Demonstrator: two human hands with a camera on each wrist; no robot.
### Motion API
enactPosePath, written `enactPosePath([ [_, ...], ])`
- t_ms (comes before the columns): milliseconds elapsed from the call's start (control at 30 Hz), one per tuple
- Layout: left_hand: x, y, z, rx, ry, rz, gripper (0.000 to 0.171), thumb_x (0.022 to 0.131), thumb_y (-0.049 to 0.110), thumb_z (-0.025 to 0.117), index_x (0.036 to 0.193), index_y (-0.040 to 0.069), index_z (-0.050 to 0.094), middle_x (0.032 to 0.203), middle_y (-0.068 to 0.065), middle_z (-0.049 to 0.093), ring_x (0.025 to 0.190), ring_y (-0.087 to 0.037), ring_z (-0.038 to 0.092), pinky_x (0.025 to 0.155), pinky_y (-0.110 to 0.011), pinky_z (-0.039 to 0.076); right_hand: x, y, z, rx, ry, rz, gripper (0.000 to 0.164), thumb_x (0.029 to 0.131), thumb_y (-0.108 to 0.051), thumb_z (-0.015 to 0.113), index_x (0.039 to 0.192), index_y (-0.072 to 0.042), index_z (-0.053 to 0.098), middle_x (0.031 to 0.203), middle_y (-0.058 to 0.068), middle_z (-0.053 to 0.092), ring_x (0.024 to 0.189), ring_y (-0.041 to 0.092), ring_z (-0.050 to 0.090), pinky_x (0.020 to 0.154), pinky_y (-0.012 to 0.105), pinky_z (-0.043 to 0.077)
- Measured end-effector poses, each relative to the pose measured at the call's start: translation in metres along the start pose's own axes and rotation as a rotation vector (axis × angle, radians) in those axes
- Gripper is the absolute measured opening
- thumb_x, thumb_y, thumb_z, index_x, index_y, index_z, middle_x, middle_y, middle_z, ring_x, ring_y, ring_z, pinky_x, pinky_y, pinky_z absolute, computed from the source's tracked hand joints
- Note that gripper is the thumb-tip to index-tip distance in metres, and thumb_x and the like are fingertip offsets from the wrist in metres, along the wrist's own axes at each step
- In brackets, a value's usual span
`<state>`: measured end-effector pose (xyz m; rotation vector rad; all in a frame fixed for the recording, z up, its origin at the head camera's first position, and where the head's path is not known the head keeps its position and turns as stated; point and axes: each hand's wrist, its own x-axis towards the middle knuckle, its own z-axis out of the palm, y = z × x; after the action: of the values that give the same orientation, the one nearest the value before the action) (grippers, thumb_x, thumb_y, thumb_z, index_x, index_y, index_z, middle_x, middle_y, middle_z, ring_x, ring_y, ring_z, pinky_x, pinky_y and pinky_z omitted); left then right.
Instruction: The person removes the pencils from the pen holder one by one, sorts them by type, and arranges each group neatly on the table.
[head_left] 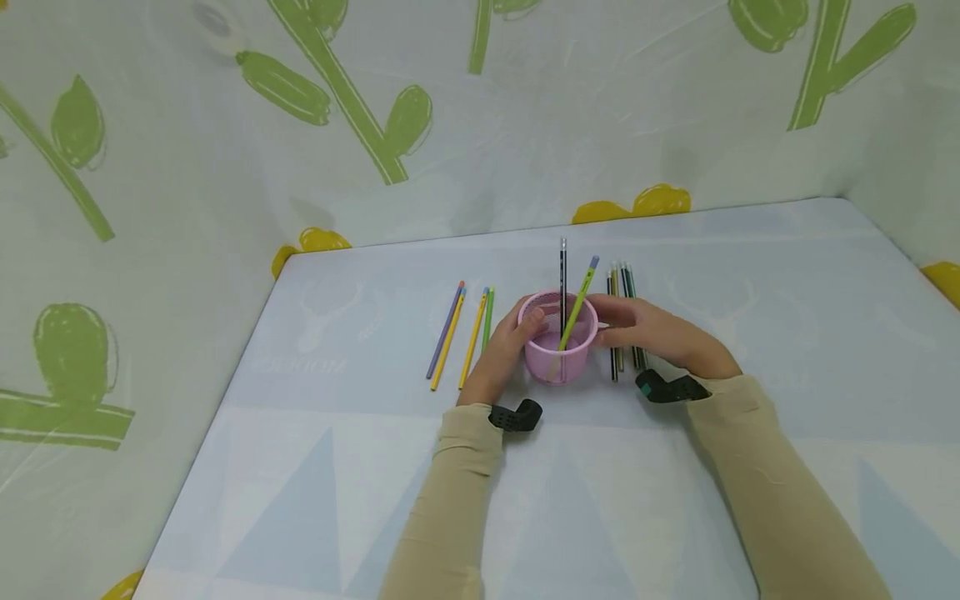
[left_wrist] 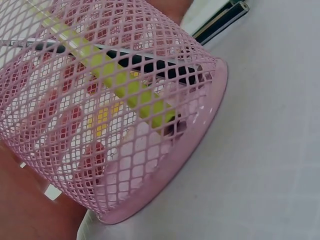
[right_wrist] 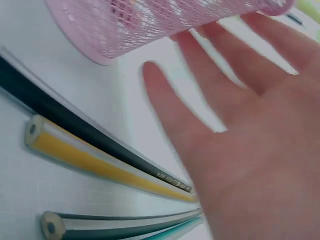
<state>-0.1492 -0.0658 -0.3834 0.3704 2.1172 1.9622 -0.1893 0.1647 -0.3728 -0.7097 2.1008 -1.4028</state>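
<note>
A pink mesh pencil cup [head_left: 551, 365] stands on the table, holding a black pencil [head_left: 563, 267] and a lime-green pencil [head_left: 583, 292] that leans to the right. My left hand [head_left: 498, 357] grips the cup's left side, with the thumb over the rim. Through the mesh in the left wrist view, the lime pencil [left_wrist: 140, 97] crosses the black one near the base. On the cup's right side is my right hand [head_left: 667, 335]. In the right wrist view its straight, spread fingers [right_wrist: 200, 70] touch the cup wall [right_wrist: 100, 30].
Left of the cup lie several colored pencils, among them a purple one [head_left: 445, 332] and a yellow one [head_left: 448, 342]. Several dark and gold pencils [head_left: 612, 360] lie to the right, below the right hand. Patterned fabric walls [head_left: 525, 150] border the white table [head_left: 360, 350].
</note>
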Motion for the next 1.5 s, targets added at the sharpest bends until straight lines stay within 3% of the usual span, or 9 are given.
enactPosePath([
  [133, 0.005, -0.012, -0.001, -0.011, 0.002, -0.027, 0.039, 0.093, 0.041, 0.035, 0.13, 0.03, 0.04, 0.129, 0.004, 0.047, 0.119, -0.02, 0.044, 0.1, -0.036, 0.029, -0.004, -0.002, -0.003, -0.009, 0.109, -0.003, 0.045, 0.091, -0.034, 0.048, 0.134, -0.023, 0.041, 0.135, -0.005, 0.04, 0.125, 0.016, 0.033, 0.1, 0.048, 0.027],
  [367, 0.008, -0.018, -0.002, 0.032, 0.018, 0.015, 0.049, 0.086, 0.055, 0.036, 0.129, 0.032, 0.041, 0.126, 0.008, 0.048, 0.117, -0.014, 0.044, 0.099, -0.035, 0.031, 0.003, -0.011, 0.006, 0.088, 0.169, -0.034, 0.042, 0.091, -0.043, 0.043, 0.13, -0.028, 0.046, 0.133, -0.009, 0.042, 0.125, 0.013, 0.032, 0.101, 0.048, 0.024],
  [500, 0.009, -0.02, -0.002, 0.017, 0.008, 0.027, 0.052, 0.085, 0.057, 0.038, 0.129, 0.03, 0.042, 0.125, 0.005, 0.048, 0.115, -0.018, 0.047, 0.099, -0.035, 0.031, 0.009, -0.015, 0.018, 0.059, 0.233, 0.059, 0.049, 0.085, -0.051, 0.048, 0.13, -0.029, 0.046, 0.129, -0.006, 0.046, 0.122, 0.016, 0.035, 0.099, 0.053, 0.025],
  [667, 0.009, -0.02, -0.002, -0.007, 0.001, 0.048, 0.055, 0.084, 0.058, 0.042, 0.13, 0.026, 0.043, 0.125, 0.003, 0.049, 0.112, -0.021, 0.049, 0.097, -0.032, 0.033, 0.016, -0.02, 0.03, 0.104, 0.325, 0.073, 0.057, 0.08, -0.05, 0.058, 0.127, -0.019, 0.048, 0.124, -0.001, 0.05, 0.117, 0.018, 0.041, 0.098, 0.051, 0.028],
  [867, 0.004, -0.01, -0.002, 0.031, -0.045, 0.068, 0.053, 0.086, 0.051, 0.043, 0.131, 0.021, 0.041, 0.126, -0.001, 0.05, 0.117, -0.018, 0.044, 0.098, -0.031, 0.032, 0.018, -0.024, 0.035, 0.19, 0.427, 0.03, 0.045, 0.082, -0.046, 0.058, 0.116, -0.016, 0.056, 0.118, -0.002, 0.054, 0.115, 0.014, 0.042, 0.099, 0.044, 0.029],
  [1033, -0.005, 0.004, -0.001, 0.044, -0.062, 0.068, 0.073, 0.077, 0.066, 0.046, 0.132, 0.018, 0.039, 0.127, -0.003, 0.049, 0.119, -0.014, 0.042, 0.098, -0.031, 0.033, 0.015, -0.03, 0.033, 0.182, 0.51, -0.011, 0.043, 0.084, -0.046, 0.055, 0.111, -0.014, 0.059, 0.116, 0.0, 0.055, 0.114, 0.014, 0.041, 0.1, 0.045, 0.027],
  [1100, -0.005, 0.005, -0.001, 0.047, -0.054, 0.05, 0.069, 0.079, 0.064, 0.045, 0.133, 0.02, 0.039, 0.127, 0.0, 0.049, 0.118, -0.012, 0.041, 0.098, -0.03, 0.032, 0.013, -0.033, 0.031, 0.166, 0.546, -0.031, 0.042, 0.084, -0.047, 0.053, 0.11, -0.014, 0.06, 0.115, 0.0, 0.056, 0.111, 0.016, 0.042, 0.099, 0.046, 0.026],
  [1267, -0.007, 0.006, -0.002, 0.046, -0.057, 0.071, 0.051, 0.088, 0.037, 0.044, 0.134, 0.016, 0.038, 0.129, 0.0, 0.046, 0.118, -0.01, 0.04, 0.1, -0.03, 0.029, 0.008, -0.043, 0.03, 0.171, 0.601, -0.077, 0.038, 0.086, -0.04, 0.055, 0.11, -0.011, 0.059, 0.109, 0.005, 0.056, 0.101, 0.019, 0.046, 0.096, 0.043, 0.029],
  [1500, 0.001, -0.009, -0.006, -0.015, -0.116, 0.094, 0.085, 0.067, 0.07, 0.055, 0.135, 0.022, 0.035, 0.132, -0.004, 0.044, 0.122, -0.015, 0.038, 0.1, -0.031, 0.029, 0.009, -0.039, 0.024, 0.214, 0.675, -0.195, 0.032, 0.086, -0.035, 0.056, 0.106, -0.01, 0.06, 0.096, 0.013, 0.058, 0.092, 0.021, 0.05, 0.093, 0.037, 0.033],
])
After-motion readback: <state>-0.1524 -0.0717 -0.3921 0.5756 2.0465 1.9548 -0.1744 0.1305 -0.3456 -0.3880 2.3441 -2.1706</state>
